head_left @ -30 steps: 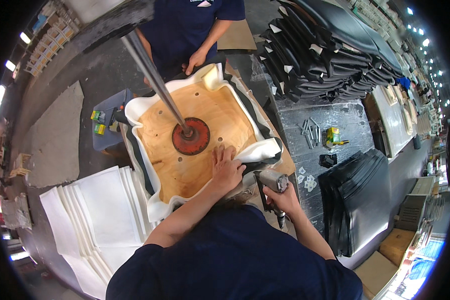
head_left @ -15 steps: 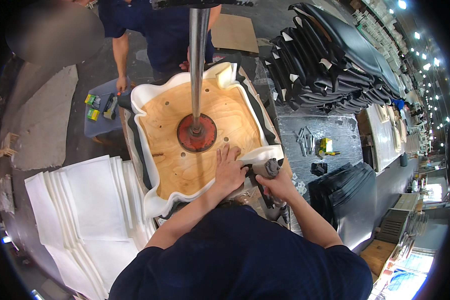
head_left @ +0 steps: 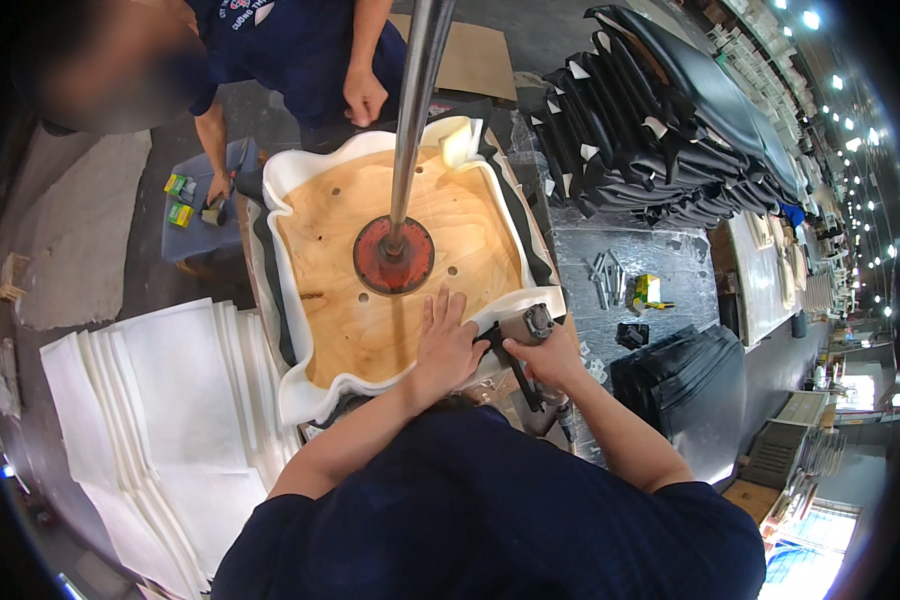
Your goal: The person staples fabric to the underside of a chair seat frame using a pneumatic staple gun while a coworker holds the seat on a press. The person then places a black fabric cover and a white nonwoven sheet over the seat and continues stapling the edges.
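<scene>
At the near edge of the wooden panel (head_left: 395,345), just ahead of the body, resting the left hand (head_left: 448,350) flat and unclenched, spreading its fingers over the wood. Grasping a stapler (head_left: 523,328) in the right hand (head_left: 553,355), holding it at the panel's near right corner, not being able to tell whether its nose is touching. Seeing white padding (head_left: 310,397) curling up around the panel's edges, and a black cover (head_left: 538,262) showing outside it. Leaving bare wood between the left fingertips and a red disc (head_left: 370,265), seeing a metal pole (head_left: 416,130) rising from that disc and crossing the far edge. Having white sheets (head_left: 185,400) crowding the left side; on the right, passing black sheets (head_left: 690,385), then metal strips (head_left: 606,280) and a yellow-green box (head_left: 649,291) on a dark table (head_left: 675,265), finding the box's markings too small to read. Farther off, seeing heaped black covers (head_left: 660,140) and, beyond the panel, a co-worker's curled hand (head_left: 365,95), another hand (head_left: 219,188) reaching into a blue-grey bin (head_left: 185,240), and pale lettering on a navy shirt (head_left: 295,50).
</scene>
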A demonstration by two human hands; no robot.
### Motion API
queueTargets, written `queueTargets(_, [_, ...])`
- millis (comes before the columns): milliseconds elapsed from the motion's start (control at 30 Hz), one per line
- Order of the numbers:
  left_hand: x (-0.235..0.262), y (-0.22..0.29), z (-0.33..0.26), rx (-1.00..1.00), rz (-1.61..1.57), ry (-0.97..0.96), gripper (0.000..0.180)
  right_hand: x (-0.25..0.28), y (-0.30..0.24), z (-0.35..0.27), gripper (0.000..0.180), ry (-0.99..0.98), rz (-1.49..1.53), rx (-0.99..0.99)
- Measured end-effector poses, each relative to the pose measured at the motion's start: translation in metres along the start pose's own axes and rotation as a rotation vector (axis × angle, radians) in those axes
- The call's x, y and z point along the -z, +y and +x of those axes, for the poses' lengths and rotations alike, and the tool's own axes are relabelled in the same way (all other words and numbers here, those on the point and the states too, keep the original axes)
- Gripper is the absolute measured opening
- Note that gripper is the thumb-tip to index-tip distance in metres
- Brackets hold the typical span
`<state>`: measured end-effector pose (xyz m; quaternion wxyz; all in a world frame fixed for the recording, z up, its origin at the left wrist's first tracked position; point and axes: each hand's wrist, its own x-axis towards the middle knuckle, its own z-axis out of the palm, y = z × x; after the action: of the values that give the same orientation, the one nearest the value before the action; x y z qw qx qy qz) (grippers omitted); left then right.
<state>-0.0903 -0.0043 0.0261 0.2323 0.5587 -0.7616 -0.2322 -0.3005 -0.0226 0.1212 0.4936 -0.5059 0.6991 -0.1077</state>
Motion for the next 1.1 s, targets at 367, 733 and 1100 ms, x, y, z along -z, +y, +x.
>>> queueTargets(367, [-0.002,0.003,0.007,0.148,-0.161,-0.007,0.026,-0.005,0.015,-0.005,0.038,-0.026,0.174,0.05])
queueTargets(733, [-0.009,-0.004,0.003,0.087,-0.139,0.075,0.024,-0.013,0.012,0.007,0.034,0.0,0.052,0.029])
queueTargets(1100, [-0.004,0.001,0.01,0.156,-0.167,0.027,0.023,-0.014,0.002,-0.005,0.035,-0.027,0.065,0.102])
